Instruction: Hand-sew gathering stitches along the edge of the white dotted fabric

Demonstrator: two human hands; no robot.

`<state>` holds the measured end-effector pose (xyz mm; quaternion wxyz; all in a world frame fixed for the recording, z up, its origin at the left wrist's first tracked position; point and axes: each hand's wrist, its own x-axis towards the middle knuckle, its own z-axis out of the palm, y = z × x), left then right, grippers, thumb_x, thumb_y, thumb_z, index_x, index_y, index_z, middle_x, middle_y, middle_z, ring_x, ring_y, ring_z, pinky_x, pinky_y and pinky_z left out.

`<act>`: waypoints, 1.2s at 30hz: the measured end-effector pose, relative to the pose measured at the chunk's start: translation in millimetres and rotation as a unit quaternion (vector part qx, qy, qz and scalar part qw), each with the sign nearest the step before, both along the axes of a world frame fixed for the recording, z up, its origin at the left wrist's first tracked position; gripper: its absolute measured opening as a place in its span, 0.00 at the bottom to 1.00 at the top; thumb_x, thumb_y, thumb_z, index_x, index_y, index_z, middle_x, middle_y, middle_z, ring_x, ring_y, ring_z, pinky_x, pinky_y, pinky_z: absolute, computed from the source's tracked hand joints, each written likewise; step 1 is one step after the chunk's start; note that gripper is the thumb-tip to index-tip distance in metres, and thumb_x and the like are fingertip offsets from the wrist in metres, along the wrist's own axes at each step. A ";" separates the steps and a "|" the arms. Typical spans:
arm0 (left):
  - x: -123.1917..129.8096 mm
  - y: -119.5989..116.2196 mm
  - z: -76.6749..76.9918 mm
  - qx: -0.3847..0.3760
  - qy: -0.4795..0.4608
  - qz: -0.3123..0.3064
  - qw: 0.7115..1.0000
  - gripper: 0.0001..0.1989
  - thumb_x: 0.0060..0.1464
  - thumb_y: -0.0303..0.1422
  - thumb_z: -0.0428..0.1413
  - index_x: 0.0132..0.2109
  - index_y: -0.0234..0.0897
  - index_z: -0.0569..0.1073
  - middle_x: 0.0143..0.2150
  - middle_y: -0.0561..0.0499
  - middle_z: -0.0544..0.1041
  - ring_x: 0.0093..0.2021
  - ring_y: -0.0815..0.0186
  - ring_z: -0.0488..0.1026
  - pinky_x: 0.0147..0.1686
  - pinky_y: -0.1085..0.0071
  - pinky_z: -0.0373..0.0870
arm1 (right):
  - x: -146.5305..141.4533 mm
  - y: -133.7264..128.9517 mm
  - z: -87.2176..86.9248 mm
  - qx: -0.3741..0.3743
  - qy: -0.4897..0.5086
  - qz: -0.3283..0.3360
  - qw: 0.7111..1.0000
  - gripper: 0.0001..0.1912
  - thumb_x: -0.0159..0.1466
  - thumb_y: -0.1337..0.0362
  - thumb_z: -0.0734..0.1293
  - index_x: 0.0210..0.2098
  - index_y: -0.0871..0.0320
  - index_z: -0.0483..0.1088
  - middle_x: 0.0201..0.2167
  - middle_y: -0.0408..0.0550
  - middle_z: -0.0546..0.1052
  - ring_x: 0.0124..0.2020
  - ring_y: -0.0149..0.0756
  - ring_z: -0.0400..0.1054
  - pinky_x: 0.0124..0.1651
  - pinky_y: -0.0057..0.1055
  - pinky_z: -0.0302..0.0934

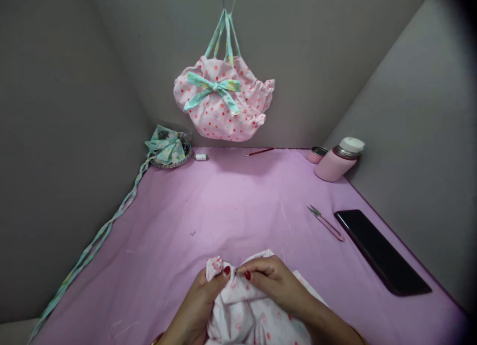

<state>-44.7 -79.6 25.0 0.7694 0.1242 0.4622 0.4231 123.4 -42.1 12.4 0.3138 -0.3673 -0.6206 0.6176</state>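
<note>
White cotton fabric (238, 310) printed with pink and red spots lies bunched at the front of the table, its folds running toward me. My left hand (201, 293) is closed on a gathered edge of it, thumb on top, with a puckered end sticking up past the fingers. Close to that thumb, my right hand (278, 283) makes a pinch at the same edge, thumb and forefinger together. Whatever sits between those right fingertips is too small to make out. Part of the fabric is hidden beneath my right hand and forearm.
A spotted pink cloth bag (223, 104) with a green bow hangs above the back edge. Thread snips (326, 223) and a black phone (382, 253) lie right, near a pink bottle (335, 161) and tin (316, 155). Back left are a basket (173, 164), thread spool (201, 157) and green straps (100, 233).
</note>
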 end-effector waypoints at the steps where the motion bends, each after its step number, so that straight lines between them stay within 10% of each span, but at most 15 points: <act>1: -0.1 0.0 0.4 -0.003 -0.002 -0.002 1.000 0.14 0.42 0.39 0.64 0.31 0.34 0.71 0.23 0.51 0.75 0.25 0.65 0.72 0.28 0.71 0.66 | 0.1 0.6 -0.1 -0.002 0.003 0.001 1.000 0.10 0.61 0.64 0.64 0.39 0.55 0.77 0.33 0.48 0.79 0.36 0.35 0.72 0.40 0.27 0.63; 12: 2.3 0.3 -0.4 0.011 0.014 -0.023 1.000 0.16 0.39 0.41 0.64 0.29 0.34 0.71 0.22 0.53 0.73 0.24 0.68 0.70 0.29 0.72 0.65 | -1.5 -1.0 -4.2 -0.030 0.006 0.006 1.000 0.10 0.61 0.62 0.64 0.33 0.60 0.76 0.27 0.46 0.75 0.31 0.31 0.67 0.35 0.25 0.59; 17: 3.5 0.4 -1.0 0.032 0.072 -0.006 0.997 0.16 0.40 0.42 0.63 0.29 0.34 0.70 0.24 0.54 0.71 0.24 0.69 0.67 0.28 0.74 0.63 | -0.9 -4.4 -6.1 -0.068 -0.009 0.001 0.998 0.18 0.61 0.59 0.65 0.50 0.57 0.66 0.17 0.35 0.62 0.17 0.23 0.52 0.21 0.20 0.47; 29: -1.1 0.5 0.1 0.082 0.211 0.003 0.974 0.12 0.43 0.39 0.61 0.27 0.33 0.70 0.23 0.54 0.69 0.24 0.69 0.64 0.25 0.75 0.61 | -0.3 -1.4 3.5 0.014 -0.032 0.031 0.999 0.13 0.64 0.60 0.61 0.40 0.57 0.75 0.33 0.47 0.78 0.35 0.34 0.70 0.37 0.27 0.62; 36: -11.9 -3.7 5.8 0.267 0.375 -0.006 0.888 0.04 0.46 0.32 0.58 0.28 0.37 0.75 0.25 0.50 0.74 0.27 0.64 0.69 0.28 0.73 0.64 | 0.3 -2.8 5.9 0.117 -0.067 0.024 0.991 0.13 0.63 0.69 0.61 0.42 0.54 0.75 0.33 0.46 0.79 0.33 0.32 0.72 0.36 0.25 0.62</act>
